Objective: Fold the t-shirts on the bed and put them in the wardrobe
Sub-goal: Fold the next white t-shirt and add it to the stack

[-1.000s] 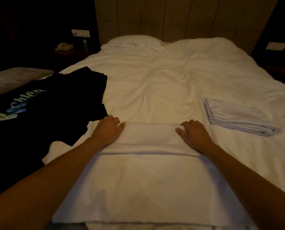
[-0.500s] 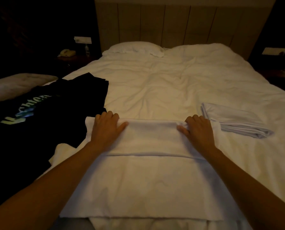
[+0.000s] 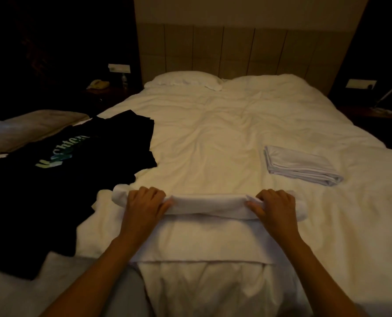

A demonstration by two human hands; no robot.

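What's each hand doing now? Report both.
Left hand: grips the rolled white t-shirt.
Right hand: grips the same t-shirt's other end.

A wide bed [image 3: 224, 138] under a rumpled white duvet carries everything. On its left side sprawls a black t-shirt [image 3: 53, 184] with pale lettering; near the right edge rests a folded grey t-shirt [image 3: 302, 164] — well apart. Along the near edge lies a white t-shirt [image 3: 208, 225], partly rolled. A pillow [image 3: 183, 80] sits at the head.
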